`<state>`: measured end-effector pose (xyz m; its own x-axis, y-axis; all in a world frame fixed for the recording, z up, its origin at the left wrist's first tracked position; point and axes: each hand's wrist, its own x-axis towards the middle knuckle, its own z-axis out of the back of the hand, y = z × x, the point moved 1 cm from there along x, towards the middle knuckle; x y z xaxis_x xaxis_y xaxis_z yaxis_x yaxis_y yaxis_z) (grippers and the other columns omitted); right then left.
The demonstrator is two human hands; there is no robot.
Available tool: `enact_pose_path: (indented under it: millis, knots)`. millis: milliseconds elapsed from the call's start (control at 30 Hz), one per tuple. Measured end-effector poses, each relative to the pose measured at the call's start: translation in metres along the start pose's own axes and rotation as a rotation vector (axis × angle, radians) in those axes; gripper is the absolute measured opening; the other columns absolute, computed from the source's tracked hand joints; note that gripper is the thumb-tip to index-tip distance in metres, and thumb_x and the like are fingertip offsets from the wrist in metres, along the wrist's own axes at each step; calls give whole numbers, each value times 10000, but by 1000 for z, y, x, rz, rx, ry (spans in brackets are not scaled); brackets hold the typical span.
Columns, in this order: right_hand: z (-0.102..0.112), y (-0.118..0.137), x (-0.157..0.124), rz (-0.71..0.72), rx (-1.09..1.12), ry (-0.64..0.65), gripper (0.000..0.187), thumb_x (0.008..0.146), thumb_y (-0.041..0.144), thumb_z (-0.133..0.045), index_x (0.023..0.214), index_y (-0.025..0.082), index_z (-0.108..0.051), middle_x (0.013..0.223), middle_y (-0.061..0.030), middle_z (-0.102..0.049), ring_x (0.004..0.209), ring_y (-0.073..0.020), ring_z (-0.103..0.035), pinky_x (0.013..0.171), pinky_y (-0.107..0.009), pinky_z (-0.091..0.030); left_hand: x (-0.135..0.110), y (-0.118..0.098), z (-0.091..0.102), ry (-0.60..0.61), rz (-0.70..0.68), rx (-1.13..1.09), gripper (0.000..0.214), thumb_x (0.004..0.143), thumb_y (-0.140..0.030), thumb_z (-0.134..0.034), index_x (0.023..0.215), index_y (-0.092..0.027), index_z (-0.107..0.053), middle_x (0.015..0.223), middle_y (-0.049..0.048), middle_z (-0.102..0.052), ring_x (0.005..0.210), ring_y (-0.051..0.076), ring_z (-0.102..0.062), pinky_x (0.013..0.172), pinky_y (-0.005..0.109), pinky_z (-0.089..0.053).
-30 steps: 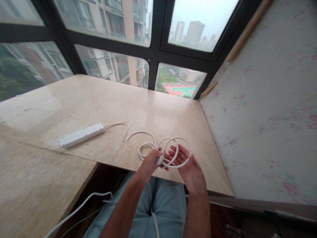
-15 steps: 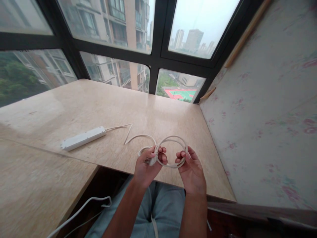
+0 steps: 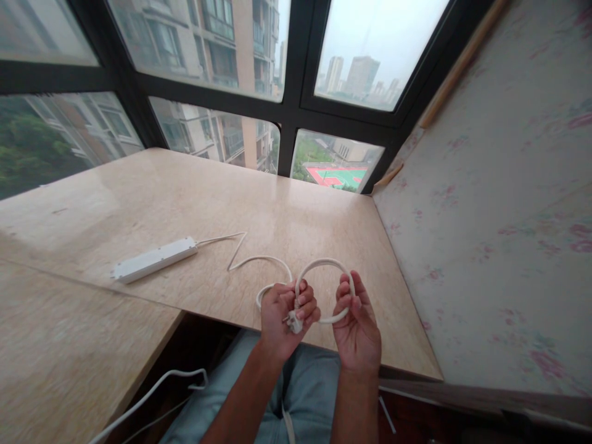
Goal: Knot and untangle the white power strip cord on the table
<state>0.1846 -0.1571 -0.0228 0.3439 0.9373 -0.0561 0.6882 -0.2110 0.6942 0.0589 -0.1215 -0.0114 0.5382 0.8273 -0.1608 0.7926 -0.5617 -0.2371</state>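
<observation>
A white power cord (image 3: 325, 261) is looped into a ring between my two hands, above the counter's front edge. My left hand (image 3: 287, 317) is closed around the ring's left side, and the cord's plug (image 3: 294, 322) sticks out over the palm with its pins facing left. My right hand (image 3: 357, 327) pinches the right side of the ring between thumb and fingers. From my left hand the cord trails in a loose loop and a sharp bend to a white power strip (image 3: 155, 259), which lies on the counter at the left.
The beige stone counter (image 3: 194, 197) runs to dark-framed windows (image 3: 287, 123). A flowered wall (image 3: 485, 246) bounds the right side. Another white cable (image 3: 152, 391) hangs below the counter edge at lower left, near my legs (image 3: 305, 382).
The loops in my hands have drawn together into a tighter ring. My left hand has shifted right and turned, showing the plug more fully. The power strip stays nearly where it was.
</observation>
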Motion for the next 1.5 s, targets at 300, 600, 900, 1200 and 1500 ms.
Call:
enact_pose_path:
  millis: [300,600,900,1200,1500]
  knots:
    - [1,-19,2,1,-175,31,510,652,309,-837,1131,268,-668,1099,-68,-726,1089,-243,-654,1097,-524,-376,4,2,2,-87,-202,-35,322,898,-339,-535,653,-176,-405,523,-83,-312,365,32,-317,421,191,-318]
    - [8,-46,0,-109,-462,260,409,730,441,-773,1072,224,-714,1174,-84,-701,1144,-260,-612,1067,-461,-400,1,-15,5,-83,-465,-41,376,939,-385,-505,636,-174,-434,539,-76,-284,402,38,-273,519,205,-392]
    - [4,-47,0,-131,-249,13,326,783,421,-740,1024,201,-735,1038,-99,-744,892,-224,-706,814,-388,-569,5,2,4,-166,-475,49,316,870,-432,-616,706,-185,-504,647,-32,-460,586,90,-498,626,242,-467]
    - [-10,-39,-1,-103,96,-145,185,760,386,-764,837,218,-759,927,-50,-769,887,-170,-710,850,-304,-556,6,20,6,-405,-583,122,326,699,-416,-799,825,-186,-605,779,-16,-614,740,116,-625,697,236,-540]
    - [-25,-63,-9,-92,96,-24,455,769,419,-734,1185,255,-654,1280,-102,-643,1181,-287,-600,1069,-517,-390,17,22,-4,-469,-660,0,332,693,-378,-804,838,-176,-583,873,39,-695,866,209,-706,800,341,-569]
